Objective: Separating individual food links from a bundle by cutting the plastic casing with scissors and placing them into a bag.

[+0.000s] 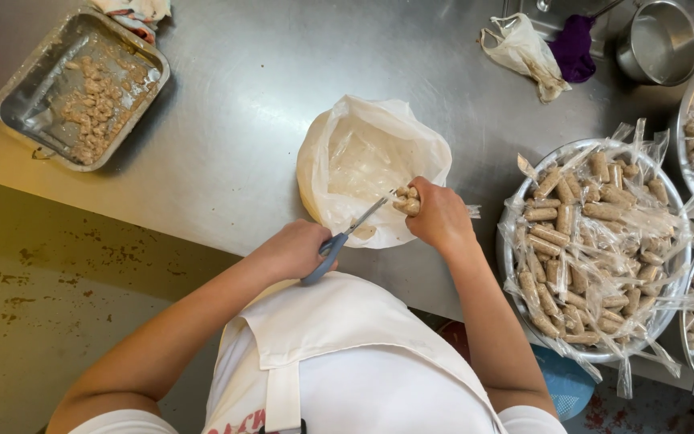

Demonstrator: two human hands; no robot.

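Pointing up-right, scissors (353, 232) meet the sausage (407, 201).

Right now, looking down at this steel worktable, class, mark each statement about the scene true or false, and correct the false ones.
1. The left hand holds blue-handled scissors. True.
2. The right hand is empty. False: its grip is closed on a bunch of small wrapped rolls.
3. The scissor blades point toward the rolls held over the white plastic bag. True.
4. The big round bowl on the person's right holds only water. False: it is piled with rolls in clear plastic wrap.
5. The rectangular metal tray at upper left has loose pale pieces in it. True.
6. The person wears a black apron. False: the apron is white.
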